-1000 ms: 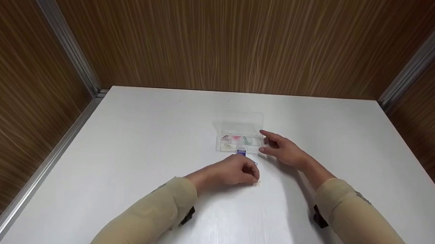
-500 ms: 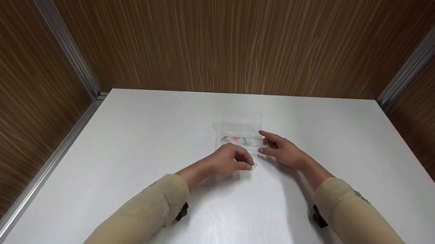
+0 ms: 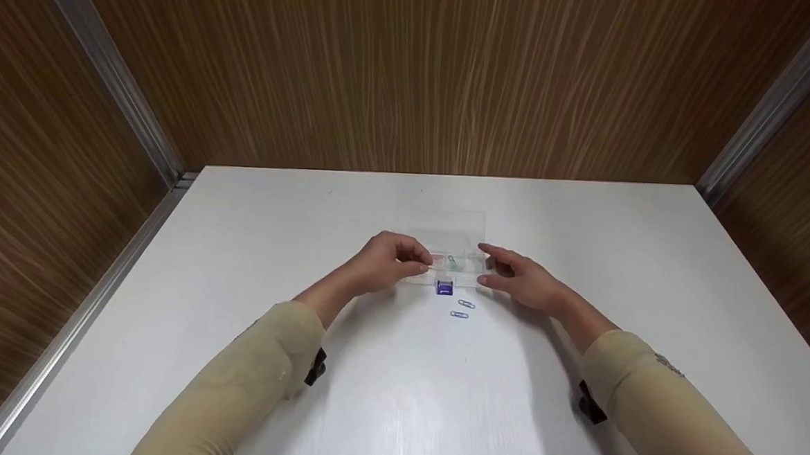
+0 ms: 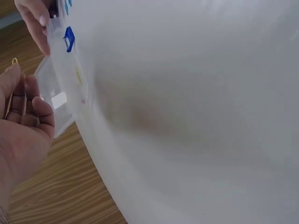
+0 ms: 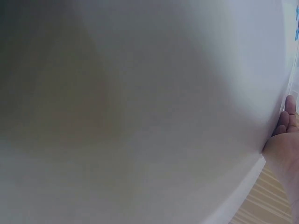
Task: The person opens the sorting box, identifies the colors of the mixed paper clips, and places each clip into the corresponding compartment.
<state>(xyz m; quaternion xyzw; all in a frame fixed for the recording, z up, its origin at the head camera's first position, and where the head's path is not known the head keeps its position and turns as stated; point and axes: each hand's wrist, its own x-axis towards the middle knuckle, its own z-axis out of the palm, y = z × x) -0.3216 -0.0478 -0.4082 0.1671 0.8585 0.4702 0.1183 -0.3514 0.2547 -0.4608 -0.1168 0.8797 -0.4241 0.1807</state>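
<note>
A clear compartment box [image 3: 469,280] lies on the table with its transparent lid [image 3: 450,223] raised at the back. My left hand [image 3: 383,266] pinches a yellow paper clip [image 4: 15,61] between thumb and forefinger, above the box's left part. At the box's right end rests my right hand [image 3: 530,282], thumb and forefinger spread along that side. A green paper clip [image 3: 452,261] and something pink [image 3: 438,258] sit in back compartments. The left wrist view also shows a yellow clip [image 4: 78,75] inside the box. My left hand hides the leftmost compartments in the head view.
A blue latch [image 3: 445,288] sticks out at the box's front. Two blue paper clips, one nearer the box [image 3: 466,304] and one closer to me [image 3: 459,315], lie before it on the white table [image 3: 395,407]. Wood-grain panels [image 3: 427,76] enclose the back and sides.
My left hand has lifted the yellow clip from the table in front and carried it back and left, over the box. The blue clips now show fully. My right hand has stayed put.
</note>
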